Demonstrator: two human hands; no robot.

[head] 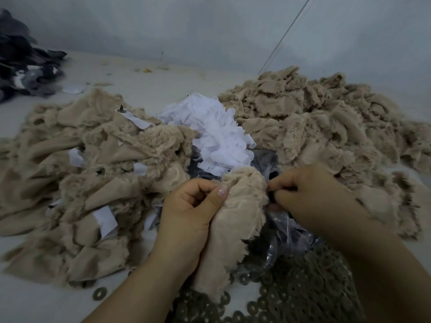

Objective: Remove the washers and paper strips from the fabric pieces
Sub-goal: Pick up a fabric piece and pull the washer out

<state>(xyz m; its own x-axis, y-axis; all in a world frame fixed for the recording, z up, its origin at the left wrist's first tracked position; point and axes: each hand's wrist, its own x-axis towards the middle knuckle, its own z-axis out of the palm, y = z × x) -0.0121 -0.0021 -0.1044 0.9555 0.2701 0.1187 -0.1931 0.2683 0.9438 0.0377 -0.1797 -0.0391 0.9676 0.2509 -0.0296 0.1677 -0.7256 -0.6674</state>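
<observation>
Holding the centre of the view is a beige fuzzy fabric piece, hanging lengthwise between the two hands. The left hand grasps it at its 9 o'clock edge, thumb pressed on the cloth and fingers curled behind. The right hand pinches something small and dark at the piece's 3 o'clock edge; it is probably a fastener or washer, but the fingers hide too much to tell.

At 12 o'clock from the piece lies a heap of white paper strips, apparently those already pulled off. At 5 o'clock, a spread of dull metal washers covers the surface, partly under a clear plastic bag; one stray washer lies alone at 7 o'clock. At 9 to 10 o'clock sits a pile of unprocessed fabric with strips of paper still tucked in it, and at 1 to 2 o'clock a pile of cleared fabric. Dark cloth lies far off at 10 o'clock.

As for risks, a hard tug at the pinched edge could tear the loose, frayed weave, since the left hand holds only the opposite edge. A freed washer could also slip from the fingertips and vanish into either fluffy pile, or a stripped piece could land on the wrong heap.
</observation>
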